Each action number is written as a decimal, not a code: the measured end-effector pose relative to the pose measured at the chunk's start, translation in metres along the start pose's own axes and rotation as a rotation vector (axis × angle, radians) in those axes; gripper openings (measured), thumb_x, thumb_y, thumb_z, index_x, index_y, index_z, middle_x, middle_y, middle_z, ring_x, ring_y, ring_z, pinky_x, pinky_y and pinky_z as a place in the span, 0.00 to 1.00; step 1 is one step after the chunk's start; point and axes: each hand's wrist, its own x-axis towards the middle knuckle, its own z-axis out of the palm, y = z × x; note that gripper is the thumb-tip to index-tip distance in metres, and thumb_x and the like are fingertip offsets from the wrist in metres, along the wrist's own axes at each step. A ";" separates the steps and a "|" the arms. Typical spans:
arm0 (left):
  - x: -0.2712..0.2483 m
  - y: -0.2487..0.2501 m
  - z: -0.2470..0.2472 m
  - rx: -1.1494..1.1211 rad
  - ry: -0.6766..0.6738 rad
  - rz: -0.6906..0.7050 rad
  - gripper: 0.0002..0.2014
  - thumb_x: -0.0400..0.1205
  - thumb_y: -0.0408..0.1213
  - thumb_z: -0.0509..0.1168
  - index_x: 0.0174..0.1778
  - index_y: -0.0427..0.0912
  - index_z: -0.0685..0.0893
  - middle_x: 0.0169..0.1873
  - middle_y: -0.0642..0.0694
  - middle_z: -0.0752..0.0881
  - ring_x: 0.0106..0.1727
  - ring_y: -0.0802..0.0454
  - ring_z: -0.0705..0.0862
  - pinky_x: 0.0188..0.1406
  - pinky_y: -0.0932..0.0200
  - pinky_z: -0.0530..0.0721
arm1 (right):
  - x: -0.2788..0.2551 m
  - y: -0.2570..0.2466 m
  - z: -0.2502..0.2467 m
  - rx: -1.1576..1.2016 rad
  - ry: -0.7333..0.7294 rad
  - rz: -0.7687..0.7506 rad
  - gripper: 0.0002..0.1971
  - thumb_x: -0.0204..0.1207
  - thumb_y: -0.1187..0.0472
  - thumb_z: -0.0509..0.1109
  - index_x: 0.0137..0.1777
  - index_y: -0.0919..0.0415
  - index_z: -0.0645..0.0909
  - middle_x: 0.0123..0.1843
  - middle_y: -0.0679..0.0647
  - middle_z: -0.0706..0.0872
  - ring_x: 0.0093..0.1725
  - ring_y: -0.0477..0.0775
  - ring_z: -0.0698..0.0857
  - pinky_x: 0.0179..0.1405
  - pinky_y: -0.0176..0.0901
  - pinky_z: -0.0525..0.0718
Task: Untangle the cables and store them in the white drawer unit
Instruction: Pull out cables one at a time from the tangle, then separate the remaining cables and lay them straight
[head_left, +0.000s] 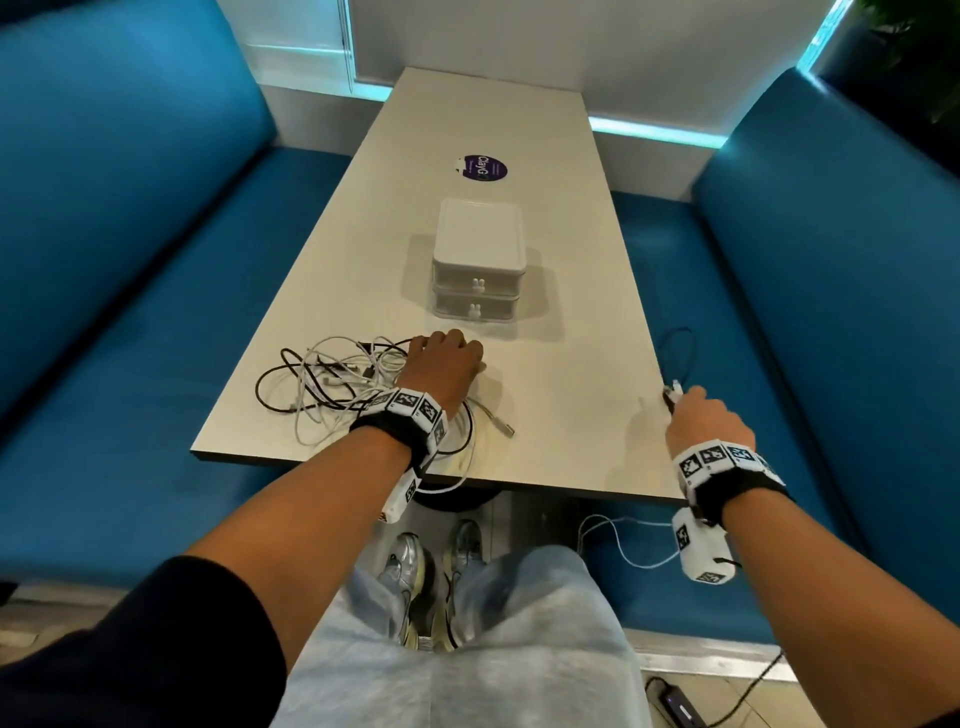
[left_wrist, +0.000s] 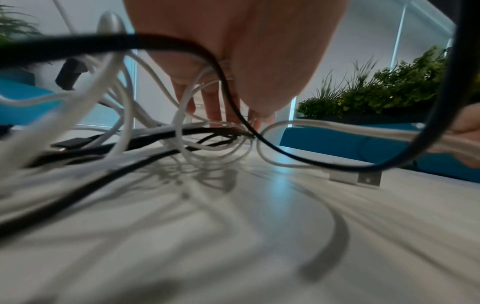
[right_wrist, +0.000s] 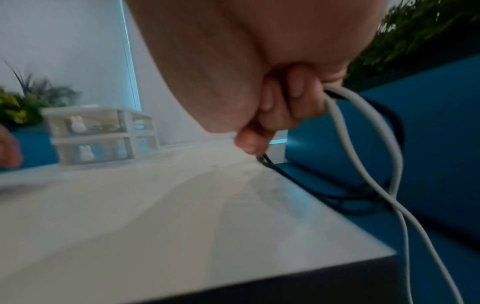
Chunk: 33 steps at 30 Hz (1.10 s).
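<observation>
I am seeing my left hand (head_left: 445, 364) and right hand (head_left: 698, 415) bare, with both forearms uncovered. Each wrist is wearing a black band (head_left: 384, 431) ringed with white square blocks (head_left: 410, 402) printed in black-and-white coded patterns. A white camera housing (head_left: 701, 551) carrying the same coded squares is hanging under the right wrist, and a slimmer white one (head_left: 400, 496) under the left. A dark sleeve (head_left: 182, 634) is sitting pushed up on my left upper arm. I am wearing pale blue trousers (head_left: 519, 649) and silver trainers (head_left: 410, 566) with pale yellow soles.
</observation>
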 end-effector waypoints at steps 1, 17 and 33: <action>0.001 0.002 -0.002 -0.008 0.013 -0.006 0.13 0.90 0.44 0.53 0.64 0.47 0.80 0.61 0.44 0.80 0.64 0.41 0.76 0.65 0.45 0.68 | -0.001 -0.008 0.000 0.043 0.017 -0.022 0.12 0.83 0.63 0.54 0.62 0.66 0.72 0.61 0.68 0.83 0.59 0.71 0.83 0.49 0.56 0.77; -0.006 0.003 -0.022 -0.155 -0.026 -0.004 0.25 0.88 0.55 0.51 0.77 0.46 0.71 0.76 0.44 0.73 0.73 0.41 0.73 0.71 0.44 0.66 | -0.021 -0.038 0.010 0.234 0.026 0.075 0.17 0.86 0.54 0.53 0.65 0.66 0.69 0.64 0.66 0.81 0.63 0.71 0.81 0.55 0.58 0.77; -0.013 -0.011 -0.043 -0.221 0.091 0.022 0.21 0.88 0.54 0.51 0.70 0.48 0.77 0.70 0.48 0.78 0.71 0.44 0.74 0.72 0.44 0.63 | -0.047 -0.099 -0.009 0.578 -0.135 -0.309 0.17 0.83 0.51 0.61 0.58 0.63 0.83 0.56 0.64 0.87 0.57 0.67 0.84 0.54 0.50 0.81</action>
